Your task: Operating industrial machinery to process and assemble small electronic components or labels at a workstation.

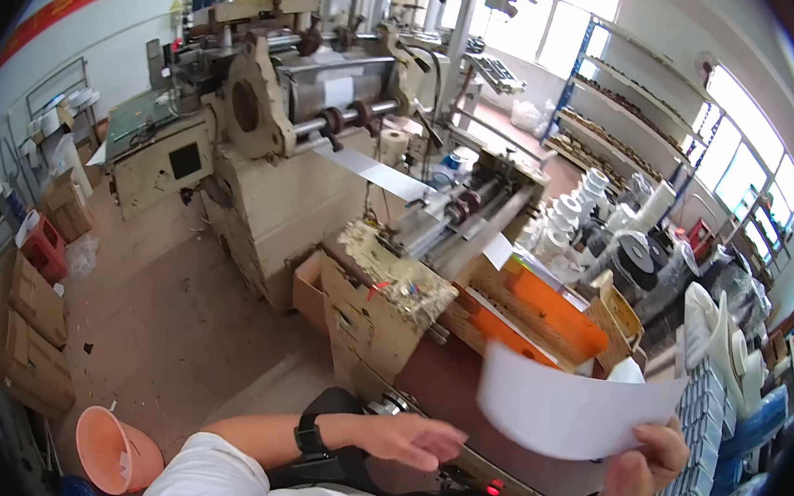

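A curved white sheet of paper [571, 406] hangs in the air at the right, its right end pinched by my right hand [643, 465]. The thumb and fingers of that hand close on the sheet's lower right edge. To the left, my left hand [414, 441] is stretched out flat with nothing in it, a short gap from the sheet's left end. Its fingertips are slightly blurred. Behind the sheet is an orange panel [555, 312] in an open box, partly hidden by the paper. A dark band circles each of my wrists.
A large beige machine [272, 173] with rollers feeds a white strip [375, 172] toward a roller unit [456, 211]. Stacks of small blue-white packets [690, 439] stand close on my right. Paper rolls [568, 206] crowd the right. A pink bucket [115, 450] and cartons [31, 331] are at the left.
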Motion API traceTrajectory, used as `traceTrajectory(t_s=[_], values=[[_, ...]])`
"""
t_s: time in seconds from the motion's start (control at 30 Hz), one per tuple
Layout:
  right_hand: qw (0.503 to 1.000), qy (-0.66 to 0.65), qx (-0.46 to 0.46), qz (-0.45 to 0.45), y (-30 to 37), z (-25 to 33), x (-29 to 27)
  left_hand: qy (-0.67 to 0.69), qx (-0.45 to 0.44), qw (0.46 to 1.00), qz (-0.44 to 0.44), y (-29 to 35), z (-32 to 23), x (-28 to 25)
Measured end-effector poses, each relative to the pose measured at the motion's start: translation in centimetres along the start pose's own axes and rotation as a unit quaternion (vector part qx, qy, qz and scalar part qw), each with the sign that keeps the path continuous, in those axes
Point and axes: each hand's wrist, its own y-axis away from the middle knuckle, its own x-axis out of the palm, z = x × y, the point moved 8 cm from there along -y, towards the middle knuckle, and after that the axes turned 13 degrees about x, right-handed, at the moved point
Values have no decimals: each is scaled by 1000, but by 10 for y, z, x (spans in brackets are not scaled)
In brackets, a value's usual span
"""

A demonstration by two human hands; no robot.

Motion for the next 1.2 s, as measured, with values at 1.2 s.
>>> traceTrajectory(t_s=[1.2], values=[[834, -121, 519, -146, 133, -171, -63, 101, 1, 945, -310, -59, -18, -8]])
